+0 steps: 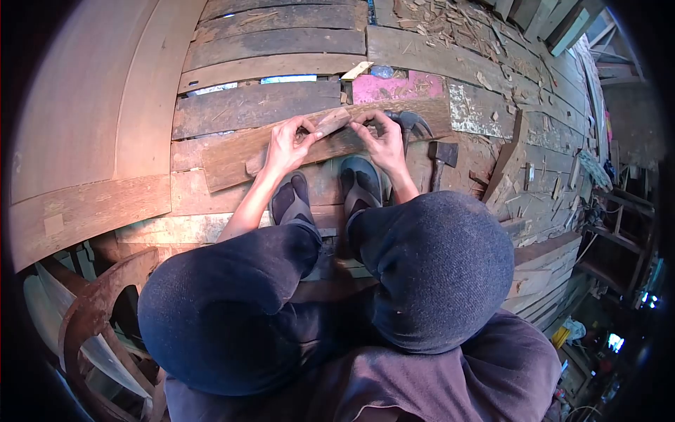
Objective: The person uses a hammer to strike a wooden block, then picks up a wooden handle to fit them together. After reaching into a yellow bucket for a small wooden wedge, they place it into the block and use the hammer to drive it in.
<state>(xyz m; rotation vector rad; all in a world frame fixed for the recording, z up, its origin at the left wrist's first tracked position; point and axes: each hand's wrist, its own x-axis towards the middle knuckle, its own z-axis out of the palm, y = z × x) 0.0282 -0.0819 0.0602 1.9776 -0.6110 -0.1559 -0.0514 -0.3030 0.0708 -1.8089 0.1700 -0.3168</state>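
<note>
Beyond my feet, a long wooden board (228, 160) lies slanted across the plank floor. My left hand (286, 146) pinches a short piece of wood (332, 122) over this board. At the far end of that piece is my right hand (384, 145), thumb and forefinger pressed together; I cannot tell what is between them. Another wood piece (255, 166) shows partly beside my left wrist. Just right of my right hand rests a claw hammer (408, 121), its handle partly hidden. A second hammer with a square, dark head (444, 152) lies farther right.
Large wooden panels (91, 91) stand at the left. Wood chips (450, 28) litter the floor at the upper right, near a pink patch (397, 87). A narrow plank (508, 158) lies to the right. A curved wooden frame (91, 302) is at the lower left.
</note>
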